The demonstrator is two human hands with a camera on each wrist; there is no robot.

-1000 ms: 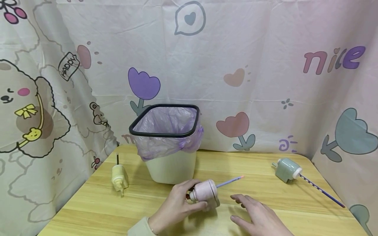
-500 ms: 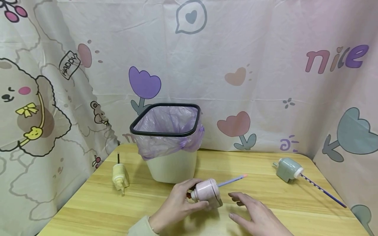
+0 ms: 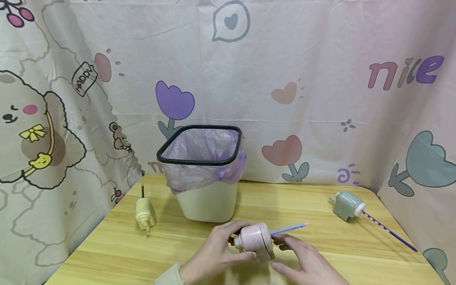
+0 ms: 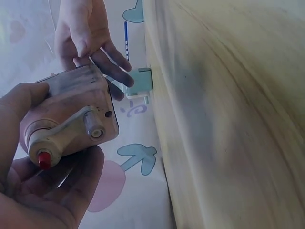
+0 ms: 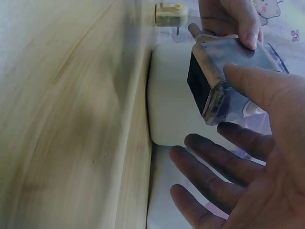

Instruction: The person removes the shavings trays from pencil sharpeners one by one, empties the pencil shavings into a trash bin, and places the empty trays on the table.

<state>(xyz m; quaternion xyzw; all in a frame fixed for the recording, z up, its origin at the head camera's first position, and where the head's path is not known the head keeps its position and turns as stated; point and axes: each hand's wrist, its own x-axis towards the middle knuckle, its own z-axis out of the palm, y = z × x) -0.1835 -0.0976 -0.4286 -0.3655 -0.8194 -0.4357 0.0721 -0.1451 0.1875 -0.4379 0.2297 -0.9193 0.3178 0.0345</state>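
Observation:
My left hand grips a pink crank pencil sharpener above the table, its fingers and thumb on either side of the body. A lilac pencil with a pink tip sticks out of the sharpener's right end. Seen from the left wrist, the crank handle faces the camera, with a red piece at its hub. My right hand is at the sharpener's right end, fingers spread and thumb apart. From the right wrist view, the thumb lies near or against the sharpener; contact cannot be told.
Behind the hands stands a cream bin with a black rim and a purple bag. A yellow sharpener lies left; a grey-green sharpener with a striped pencil lies right. A printed curtain surrounds the wooden table.
My left hand has brought the sharpener and pencil slightly right and nearer me. The right hand has shifted a little left, so the gap between it and the sharpener has closed up.

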